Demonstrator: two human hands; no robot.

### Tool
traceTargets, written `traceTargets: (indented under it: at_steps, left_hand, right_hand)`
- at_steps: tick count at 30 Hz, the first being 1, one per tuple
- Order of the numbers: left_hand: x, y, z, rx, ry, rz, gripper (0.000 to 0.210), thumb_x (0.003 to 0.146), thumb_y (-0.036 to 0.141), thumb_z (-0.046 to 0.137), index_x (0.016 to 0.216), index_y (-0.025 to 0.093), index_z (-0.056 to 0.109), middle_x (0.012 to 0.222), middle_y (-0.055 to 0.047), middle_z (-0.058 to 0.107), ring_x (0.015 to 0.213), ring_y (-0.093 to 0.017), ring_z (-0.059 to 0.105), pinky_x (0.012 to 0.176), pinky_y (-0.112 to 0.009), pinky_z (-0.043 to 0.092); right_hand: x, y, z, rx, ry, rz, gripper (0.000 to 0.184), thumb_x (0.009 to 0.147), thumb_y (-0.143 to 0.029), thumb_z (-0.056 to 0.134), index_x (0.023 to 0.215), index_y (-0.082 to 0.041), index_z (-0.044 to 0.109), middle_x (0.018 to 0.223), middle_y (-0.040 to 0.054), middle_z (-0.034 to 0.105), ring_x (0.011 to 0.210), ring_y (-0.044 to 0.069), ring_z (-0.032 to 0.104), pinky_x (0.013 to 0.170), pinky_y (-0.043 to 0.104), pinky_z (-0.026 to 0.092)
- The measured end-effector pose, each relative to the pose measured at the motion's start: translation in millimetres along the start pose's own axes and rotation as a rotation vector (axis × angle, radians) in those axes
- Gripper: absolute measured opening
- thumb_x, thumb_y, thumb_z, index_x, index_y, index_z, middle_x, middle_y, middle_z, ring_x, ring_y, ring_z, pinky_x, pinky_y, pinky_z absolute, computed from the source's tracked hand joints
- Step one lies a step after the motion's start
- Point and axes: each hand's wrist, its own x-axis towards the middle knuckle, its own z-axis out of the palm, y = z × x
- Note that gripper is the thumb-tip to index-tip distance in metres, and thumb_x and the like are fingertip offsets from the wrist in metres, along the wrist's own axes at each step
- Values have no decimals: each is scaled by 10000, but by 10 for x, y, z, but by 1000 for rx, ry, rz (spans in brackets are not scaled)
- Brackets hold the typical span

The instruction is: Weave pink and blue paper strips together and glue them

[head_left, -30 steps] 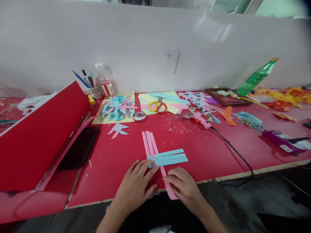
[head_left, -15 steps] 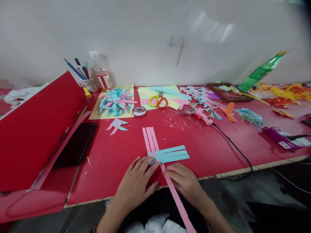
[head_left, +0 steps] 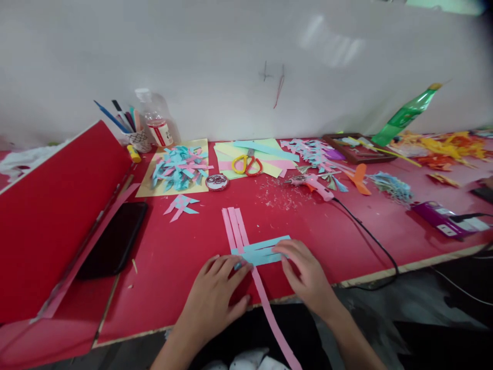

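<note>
Near the table's front edge, several pink paper strips (head_left: 235, 229) cross light blue paper strips (head_left: 265, 252). My left hand (head_left: 217, 288) holds the crossing down with its fingertips, its thumb apart from the fingers; a small blue end shows beside them. At the right side, my right hand (head_left: 304, 272) touches the blue strips with its fingertips, thumb spread away. One long pink strip (head_left: 269, 313) runs from the crossing over the edge towards my lap. Farther back lies a small woven pink-and-blue paper piece (head_left: 181, 206).
Behind are a pile of folded paper pieces (head_left: 180, 167), scissors (head_left: 247, 163) and a round tin (head_left: 216, 182). A pink glue gun (head_left: 314, 185) trails its cable rightward to a purple power strip (head_left: 437, 218). On the left, a phone (head_left: 113, 239) lies beside a leaning red board (head_left: 57, 221).
My right hand has left the long pink strip and moved up and right onto the blue strips. That pink strip now hangs loose; my left hand stays at the crossing.
</note>
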Motion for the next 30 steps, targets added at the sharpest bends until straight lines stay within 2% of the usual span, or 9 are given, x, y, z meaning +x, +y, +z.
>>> traceTargets:
  at_steps: [3, 6, 9, 13, 17, 25, 30]
  left_hand:
    - [12, 4, -3, -24, 5, -10, 404, 746, 236, 439, 1146, 289, 460, 1116, -10, 516, 1001, -200, 447, 884, -382, 353]
    - [34, -13, 5, -46, 14, -21, 410, 749, 126, 358, 1123, 245, 479, 1089, -23, 533, 985, -185, 458, 871, -364, 369]
    - [75, -29, 16, -37, 35, -46, 415, 759, 112, 324, 1138, 202, 466, 1056, -43, 553, 955, -187, 475, 841, -357, 393]
    - [138, -22, 17, -43, 55, -74, 372, 789, 147, 325, 1121, 209, 481, 997, -39, 581, 898, -174, 509, 800, -337, 421]
    - [176, -24, 25, -49, 105, -113, 334, 800, 174, 339, 1087, 206, 506, 941, -40, 601, 840, -169, 537, 761, -329, 441]
    - [147, -100, 70, -111, 161, -145, 349, 794, 120, 339, 1069, 234, 522, 962, -24, 622, 861, -151, 561, 759, -298, 455]
    - [155, -112, 92, -126, 185, -152, 331, 789, 130, 364, 1055, 229, 532, 955, -26, 629, 851, -155, 568, 757, -302, 458]
  right_hand:
    - [66, 84, 26, -257, 19, 111, 267, 794, -287, 429, 1030, -187, 505, 1009, 99, 542, 966, 232, 481, 804, 390, 389]
    - [99, 122, 48, -345, -40, 137, 381, 768, -357, 468, 1113, -197, 450, 1075, 107, 508, 1002, 254, 457, 791, 389, 378]
    - [130, 117, 18, -329, -90, 120, 363, 774, -333, 462, 1120, -228, 430, 1090, 92, 496, 1008, 237, 460, 786, 368, 357]
    - [208, 88, -86, -309, -145, 122, 231, 776, -217, 445, 1000, -238, 497, 1015, 69, 517, 931, 207, 505, 767, 358, 321]
    - [281, 63, -187, -285, -137, 133, 288, 756, -147, 436, 1026, -237, 483, 1034, 57, 510, 895, 182, 524, 800, 376, 277]
    - [308, 48, -318, -184, -174, 54, 129, 770, -210, 465, 848, -248, 560, 912, 3, 570, 882, 158, 532, 919, 430, 126]
    - [308, 14, -337, -93, -252, 35, 168, 740, -375, 516, 803, -223, 552, 883, 18, 585, 869, 178, 523, 878, 406, 189]
